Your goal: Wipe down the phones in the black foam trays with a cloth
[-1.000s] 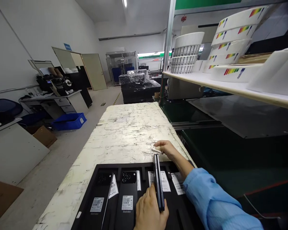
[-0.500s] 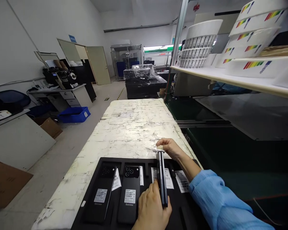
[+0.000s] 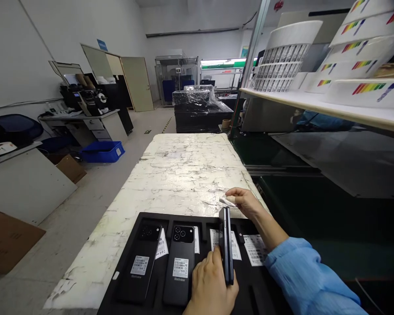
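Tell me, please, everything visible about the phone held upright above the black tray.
This slim black smartphone stands nearly upright, edge toward the viewer. The person's left hand grips its lower part. It is over the black compartment tray; contact with the tray cannot be seen. The right hand, pinching a small white pad, is just beyond its top.

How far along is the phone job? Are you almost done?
Partway, it looks. Done: two phones lie back-up in the black tray. In hand: the left hand holds a third phone on edge, and the right hand pinches a white wipe. Left: the slot on the right shows only a barcode slip.
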Motion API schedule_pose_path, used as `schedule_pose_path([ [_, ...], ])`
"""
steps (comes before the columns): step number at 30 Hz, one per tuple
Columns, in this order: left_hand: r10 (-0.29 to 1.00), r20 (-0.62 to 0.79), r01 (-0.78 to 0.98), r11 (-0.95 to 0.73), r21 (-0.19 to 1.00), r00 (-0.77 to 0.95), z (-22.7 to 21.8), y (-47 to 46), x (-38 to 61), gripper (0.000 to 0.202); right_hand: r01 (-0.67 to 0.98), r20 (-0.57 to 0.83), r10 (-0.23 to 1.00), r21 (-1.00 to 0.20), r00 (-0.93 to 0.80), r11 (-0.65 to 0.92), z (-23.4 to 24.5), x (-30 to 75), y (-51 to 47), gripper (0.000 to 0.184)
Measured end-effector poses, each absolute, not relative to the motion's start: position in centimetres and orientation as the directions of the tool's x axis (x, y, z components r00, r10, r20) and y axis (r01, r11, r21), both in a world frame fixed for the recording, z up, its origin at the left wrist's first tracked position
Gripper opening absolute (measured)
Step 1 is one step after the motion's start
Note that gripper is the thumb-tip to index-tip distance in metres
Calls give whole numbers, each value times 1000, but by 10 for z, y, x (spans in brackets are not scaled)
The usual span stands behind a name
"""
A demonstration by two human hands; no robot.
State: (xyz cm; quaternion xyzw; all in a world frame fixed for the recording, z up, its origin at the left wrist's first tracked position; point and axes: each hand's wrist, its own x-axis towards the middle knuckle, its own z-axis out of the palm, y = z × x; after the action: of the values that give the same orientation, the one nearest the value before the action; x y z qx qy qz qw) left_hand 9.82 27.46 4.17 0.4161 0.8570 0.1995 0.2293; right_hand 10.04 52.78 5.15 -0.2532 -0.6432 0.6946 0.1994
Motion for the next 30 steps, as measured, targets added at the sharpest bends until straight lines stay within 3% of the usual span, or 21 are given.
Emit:
schedule_pose_path([
  [4, 803, -210, 621, 572, 537, -558, 40, 273, 100, 57, 44, -59, 553, -998, -831, -39, 69, 109, 521, 18],
  [10, 815, -181, 641, 552, 532, -551, 35, 274, 100, 57, 155, -139, 434, -988, -890, 2, 52, 95, 525, 13],
  [13, 814, -195, 643, 558, 524, -547, 35, 275, 99, 56, 166, -141, 450, -986, -882, 18, 42, 91, 529, 10],
  [18, 811, -218, 643, 568, 514, -543, 37, 276, 98, 58, 44, -26, 548, -999, -836, 18, 58, 105, 532, 17],
  [25, 830, -206, 648, 539, 538, -519, 34, 274, 99, 60, 138, -107, 376, -989, -920, 57, 62, 103, 531, 15],
  [30, 831, -166, 658, 527, 537, -530, 28, 275, 97, 57, 226, -148, 389, -961, -909, 161, 41, 92, 527, 12],
])
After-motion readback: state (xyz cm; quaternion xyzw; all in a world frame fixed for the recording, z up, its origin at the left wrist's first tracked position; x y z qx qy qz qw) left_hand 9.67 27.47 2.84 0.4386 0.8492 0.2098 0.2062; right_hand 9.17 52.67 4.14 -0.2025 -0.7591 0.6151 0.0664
